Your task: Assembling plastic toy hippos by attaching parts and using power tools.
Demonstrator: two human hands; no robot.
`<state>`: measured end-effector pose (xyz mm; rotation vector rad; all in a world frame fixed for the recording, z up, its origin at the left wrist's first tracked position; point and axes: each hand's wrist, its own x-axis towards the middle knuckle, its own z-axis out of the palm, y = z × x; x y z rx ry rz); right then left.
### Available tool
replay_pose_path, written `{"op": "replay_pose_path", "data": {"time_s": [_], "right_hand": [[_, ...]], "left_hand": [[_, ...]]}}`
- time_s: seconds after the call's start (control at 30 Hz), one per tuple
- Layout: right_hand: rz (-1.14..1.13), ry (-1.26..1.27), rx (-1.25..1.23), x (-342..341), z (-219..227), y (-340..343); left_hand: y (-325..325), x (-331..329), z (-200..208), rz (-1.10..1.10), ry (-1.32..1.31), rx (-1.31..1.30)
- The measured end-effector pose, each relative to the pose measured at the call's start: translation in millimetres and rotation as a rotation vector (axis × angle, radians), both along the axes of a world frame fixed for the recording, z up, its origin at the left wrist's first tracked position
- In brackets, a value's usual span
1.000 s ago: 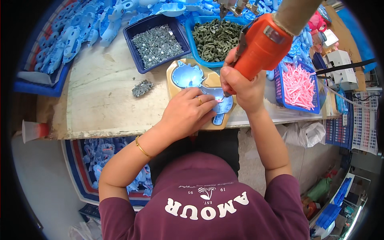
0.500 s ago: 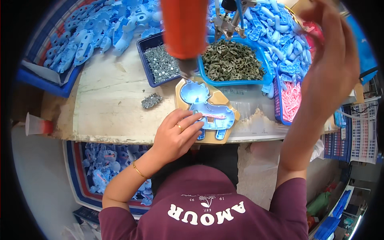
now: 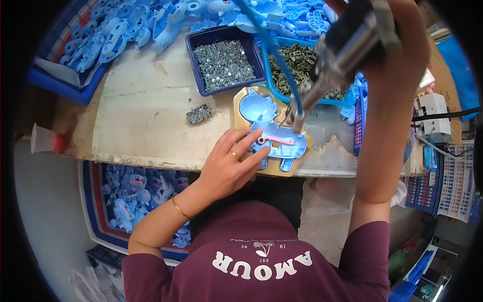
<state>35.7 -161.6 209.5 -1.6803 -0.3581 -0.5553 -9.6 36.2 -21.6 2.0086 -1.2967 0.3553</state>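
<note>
A light-blue plastic animal-shaped toy shell (image 3: 275, 132) lies hollow side up in a tan holding block (image 3: 242, 108) at the table's front edge. A pink strip (image 3: 279, 140) lies inside its body. My left hand (image 3: 226, 158) rests on the shell's left side with fingers spread, the fingertips near the strip's left end. Up on the right, my right hand (image 3: 405, 43) is wrapped round a metal hand tool (image 3: 342, 63) with a blue hose, partly blurred. The tool's slim tip points down-left and reaches over the shell's right part; whether it touches cannot be seen.
A dark-blue tray of small screws (image 3: 224, 63) and a light-blue basin of dark metal pieces (image 3: 292, 68) stand behind the block. A small screw pile (image 3: 199, 114) lies left of it. Blue shells (image 3: 118, 40) heap at the back; a cup (image 3: 48, 139) sits far left.
My right hand, blurred and raised beside the hanging tool before, now holds the metal tool and has brought it over the shell. The orange tool has left the view. My left hand stays on the shell.
</note>
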Motion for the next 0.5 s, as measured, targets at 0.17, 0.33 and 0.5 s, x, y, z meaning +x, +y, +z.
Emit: {"op": "replay_pose_path", "data": {"time_s": [0.17,0.33,0.5], "right_hand": [[-0.015,0.043,0.237,-13,-30,15],[-0.052,0.077,0.219,-21,-45,18],[-0.253,0.119,0.209,-35,-54,32]], "left_hand": [[-1,0,-1,0.024,0.023,0.081],[-2,-3,-1,0.033,0.05,0.063],[-2,-3,-1,0.047,0.016,0.09]]}}
